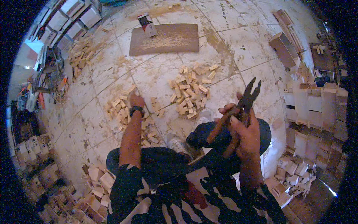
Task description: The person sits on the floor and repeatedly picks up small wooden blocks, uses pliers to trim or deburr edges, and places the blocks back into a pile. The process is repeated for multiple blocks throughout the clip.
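My right hand (246, 128) is wrapped around the handles of a pair of dark pliers (249, 95), whose jaws point up and away from me and stand apart. My left hand (137, 100), with a dark band at the wrist, reaches over the left pile of small wood blocks (118, 109). Its fingers are closed at a pale wood block (129, 89), though the fingertips are partly hidden. Another heap of wood blocks (189, 91) lies on the floor between my hands, beyond my feet.
A brown board (167, 41) sprinkled with shavings lies ahead, with a small box (147, 25) on its left end. More blocks (81, 56) are scattered far left. Wooden boxes (285, 50) stand at right, and a jumbled pile of wooden pieces (294, 173) is near right.
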`<action>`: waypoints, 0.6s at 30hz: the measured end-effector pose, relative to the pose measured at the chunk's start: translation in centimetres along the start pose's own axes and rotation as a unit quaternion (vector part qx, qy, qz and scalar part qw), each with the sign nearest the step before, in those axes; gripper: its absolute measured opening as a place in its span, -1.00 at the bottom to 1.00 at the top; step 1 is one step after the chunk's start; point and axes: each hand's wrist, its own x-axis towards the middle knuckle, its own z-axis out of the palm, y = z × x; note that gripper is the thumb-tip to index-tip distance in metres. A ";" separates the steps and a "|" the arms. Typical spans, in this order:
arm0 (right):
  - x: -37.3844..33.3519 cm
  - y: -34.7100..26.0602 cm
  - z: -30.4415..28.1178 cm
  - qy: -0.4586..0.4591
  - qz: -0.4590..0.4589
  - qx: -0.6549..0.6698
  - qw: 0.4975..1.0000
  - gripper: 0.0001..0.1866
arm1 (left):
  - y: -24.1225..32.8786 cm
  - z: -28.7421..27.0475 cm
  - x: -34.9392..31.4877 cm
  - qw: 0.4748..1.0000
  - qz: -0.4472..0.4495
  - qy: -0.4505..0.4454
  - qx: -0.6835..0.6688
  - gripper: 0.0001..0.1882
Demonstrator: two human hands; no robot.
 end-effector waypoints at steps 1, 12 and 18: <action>0.1 0.0 0.2 0.004 0.003 0.009 1.000 -0.35 | -1.1 -0.3 1.3 0.996 -0.072 0.006 -0.061 -0.59; 0.9 0.4 2.8 0.079 0.007 -0.020 0.997 -0.30 | -3.5 -1.6 5.6 0.994 0.094 0.021 -0.050 -0.58; 0.7 0.2 3.1 0.068 0.014 -0.045 0.997 -0.30 | -6.7 -5.0 5.6 0.940 -0.108 -0.091 -0.310 -0.51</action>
